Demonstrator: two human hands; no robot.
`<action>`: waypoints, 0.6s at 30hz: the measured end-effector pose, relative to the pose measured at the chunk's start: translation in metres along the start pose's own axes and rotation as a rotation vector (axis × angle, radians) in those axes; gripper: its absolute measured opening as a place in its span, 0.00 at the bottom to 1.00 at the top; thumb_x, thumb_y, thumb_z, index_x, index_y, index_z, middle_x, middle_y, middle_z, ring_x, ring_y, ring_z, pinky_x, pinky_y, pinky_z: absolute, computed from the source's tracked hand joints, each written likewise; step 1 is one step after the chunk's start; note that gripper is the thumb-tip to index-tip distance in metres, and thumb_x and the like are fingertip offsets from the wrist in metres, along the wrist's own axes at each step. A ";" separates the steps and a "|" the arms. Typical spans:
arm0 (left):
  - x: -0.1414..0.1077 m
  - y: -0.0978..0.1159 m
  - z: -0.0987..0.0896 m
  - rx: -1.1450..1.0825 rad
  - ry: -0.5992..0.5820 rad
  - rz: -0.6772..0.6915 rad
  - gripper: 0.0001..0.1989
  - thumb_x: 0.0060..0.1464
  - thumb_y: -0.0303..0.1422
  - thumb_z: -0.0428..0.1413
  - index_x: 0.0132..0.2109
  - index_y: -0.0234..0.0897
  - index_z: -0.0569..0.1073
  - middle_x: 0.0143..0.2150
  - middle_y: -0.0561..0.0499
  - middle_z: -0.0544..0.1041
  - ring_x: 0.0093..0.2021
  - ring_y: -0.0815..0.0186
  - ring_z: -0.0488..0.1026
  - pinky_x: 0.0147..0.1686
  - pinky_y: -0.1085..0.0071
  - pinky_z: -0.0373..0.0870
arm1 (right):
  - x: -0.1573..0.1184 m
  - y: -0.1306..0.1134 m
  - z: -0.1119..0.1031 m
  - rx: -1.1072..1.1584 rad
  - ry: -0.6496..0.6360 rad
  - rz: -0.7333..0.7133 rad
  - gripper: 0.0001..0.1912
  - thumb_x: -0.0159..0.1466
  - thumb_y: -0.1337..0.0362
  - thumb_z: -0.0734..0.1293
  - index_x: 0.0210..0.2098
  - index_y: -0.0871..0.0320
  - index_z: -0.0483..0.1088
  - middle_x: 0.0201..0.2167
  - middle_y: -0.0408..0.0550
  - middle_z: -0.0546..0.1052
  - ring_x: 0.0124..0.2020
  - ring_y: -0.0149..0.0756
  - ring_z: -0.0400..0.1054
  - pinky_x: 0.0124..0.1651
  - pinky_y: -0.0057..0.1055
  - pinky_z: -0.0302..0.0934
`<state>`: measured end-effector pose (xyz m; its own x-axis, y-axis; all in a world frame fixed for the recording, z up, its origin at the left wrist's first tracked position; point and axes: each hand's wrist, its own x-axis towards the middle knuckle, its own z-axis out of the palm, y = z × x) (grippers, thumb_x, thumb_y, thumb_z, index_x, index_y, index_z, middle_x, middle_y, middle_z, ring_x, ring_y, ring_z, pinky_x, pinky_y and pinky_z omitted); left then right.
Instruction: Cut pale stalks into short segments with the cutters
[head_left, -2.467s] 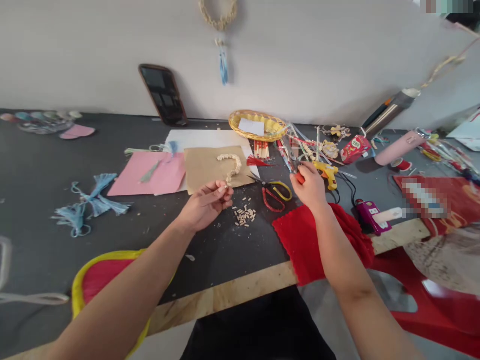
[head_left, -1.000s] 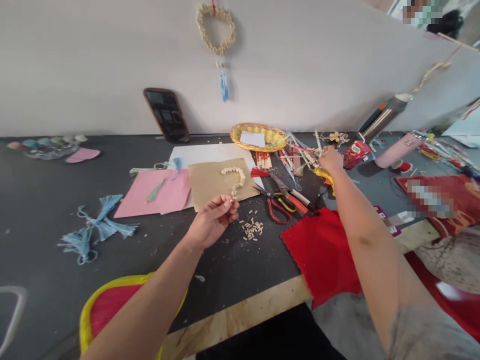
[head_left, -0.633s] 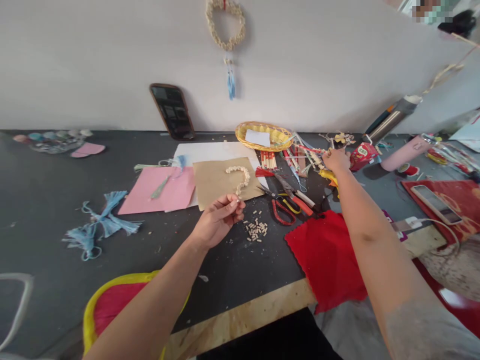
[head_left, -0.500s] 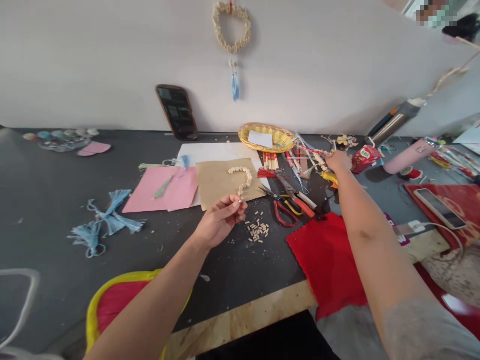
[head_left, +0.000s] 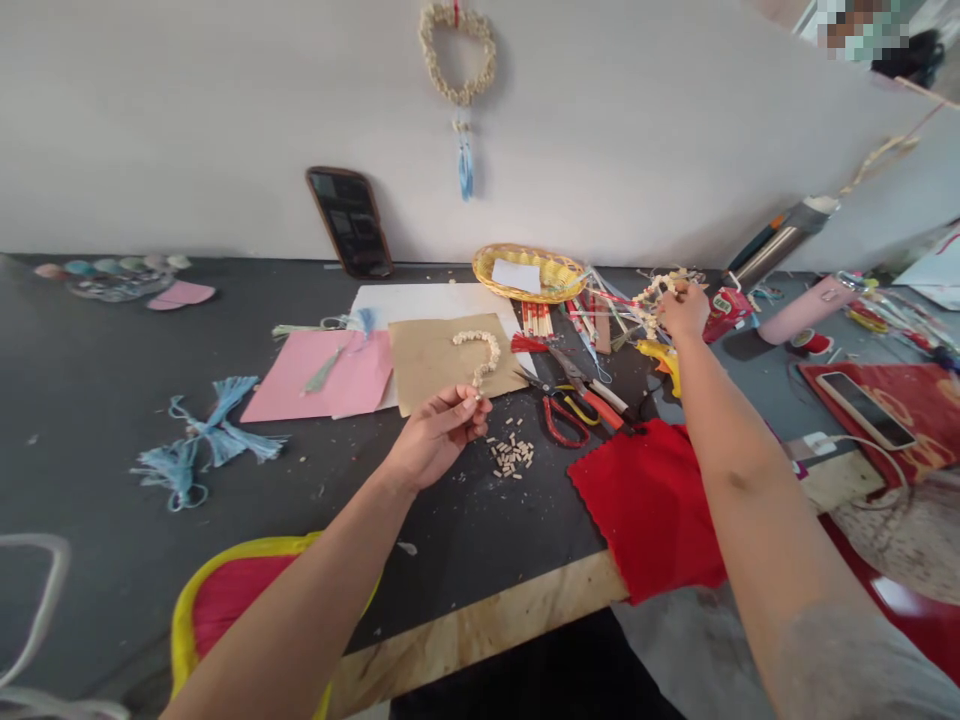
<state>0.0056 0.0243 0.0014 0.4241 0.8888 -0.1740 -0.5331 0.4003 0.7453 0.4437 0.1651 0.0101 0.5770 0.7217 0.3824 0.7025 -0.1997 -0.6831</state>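
My left hand (head_left: 442,432) pinches the lower end of a curved string of cream beads (head_left: 487,352), whose hook-shaped upper part lies over brown paper (head_left: 424,355). Just right of those fingers is a small pile of short beads (head_left: 513,456) on the dark table. At the back right, my right hand (head_left: 684,308) is closed on a second cream beaded piece (head_left: 654,292), above the yellow glue gun (head_left: 660,360). Pliers with red handles (head_left: 566,420) and other cutters lie between my two hands.
Pink paper (head_left: 322,375), blue tassels (head_left: 221,425) and a leaning phone (head_left: 349,222) are to the left. A yellow basket (head_left: 559,290) stands near the wall. Red cloth (head_left: 649,500) hangs over the front edge. A pink bottle (head_left: 810,310) lies at right. A beaded heart (head_left: 487,60) hangs above.
My right hand has lifted the second beaded piece a little from among the things at the back right. My left hand keeps its pinch on the bead string. The view has shifted slightly.
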 end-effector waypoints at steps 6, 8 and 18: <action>0.000 -0.001 -0.001 -0.001 0.003 0.004 0.10 0.44 0.32 0.68 0.32 0.34 0.75 0.31 0.50 0.76 0.28 0.73 0.67 0.30 0.77 0.68 | 0.006 -0.017 0.011 0.547 0.171 0.237 0.14 0.62 0.67 0.63 0.48 0.59 0.62 0.33 0.46 0.74 0.32 0.34 0.75 0.41 0.40 0.72; 0.001 -0.001 -0.002 -0.002 -0.002 0.008 0.10 0.45 0.32 0.68 0.32 0.34 0.75 0.31 0.50 0.76 0.28 0.73 0.67 0.30 0.77 0.68 | 0.009 -0.021 0.012 0.586 0.209 0.252 0.14 0.63 0.68 0.61 0.49 0.57 0.59 0.34 0.43 0.73 0.34 0.31 0.76 0.43 0.37 0.72; 0.000 -0.001 0.001 0.032 0.036 0.044 0.10 0.41 0.23 0.67 0.32 0.36 0.77 0.40 0.50 0.77 0.29 0.74 0.67 0.30 0.75 0.68 | 0.022 -0.064 -0.013 0.945 0.333 0.073 0.12 0.62 0.69 0.61 0.43 0.50 0.56 0.32 0.35 0.70 0.33 0.26 0.75 0.44 0.31 0.71</action>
<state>0.0069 0.0235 0.0018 0.3737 0.9130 -0.1637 -0.5263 0.3540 0.7731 0.4173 0.1853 0.0699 0.7938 0.4780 0.3759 0.1250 0.4767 -0.8701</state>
